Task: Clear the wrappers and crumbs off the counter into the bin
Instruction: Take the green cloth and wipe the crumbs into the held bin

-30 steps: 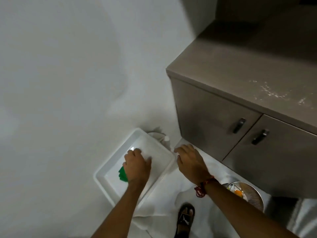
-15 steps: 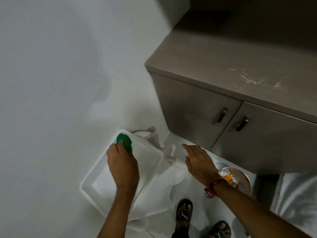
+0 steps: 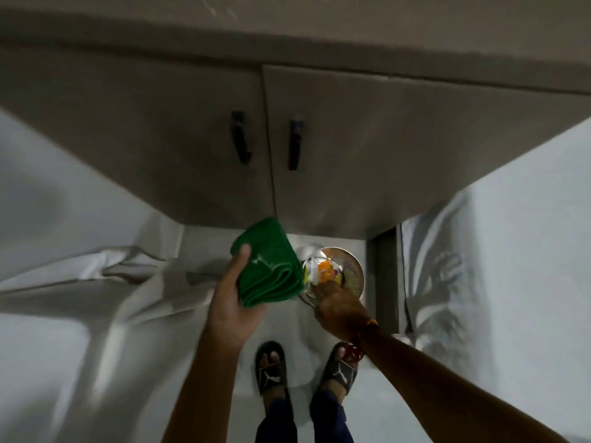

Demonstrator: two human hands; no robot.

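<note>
My left hand [image 3: 232, 302] is shut on a folded green cloth [image 3: 271, 266], held palm up just left of the bin. The round metal mesh bin [image 3: 353, 270] stands on the floor in front of the cabinet, with orange, yellow and white wrappers [image 3: 323, 270] inside. My right hand [image 3: 339, 310] is at the bin's near rim with its back to the camera. Its fingers reach down among the wrappers and are hidden. The counter top [image 3: 319, 17] runs along the top edge, blurred, with faint pale crumb streaks [image 3: 220, 11].
Below the counter are two grey cabinet doors [image 3: 367, 148] with black handles [image 3: 240, 137]. Crumpled white sheeting [image 3: 96, 282] covers the floor at left, and more white fabric [image 3: 463, 266] lies at right. My feet in black sandals [image 3: 271, 369] stand just behind the bin.
My left hand lifted the green cloth off the white tray and brought it beside the bin. My right hand moved to the bin. The view swung right, so the tray is gone.
</note>
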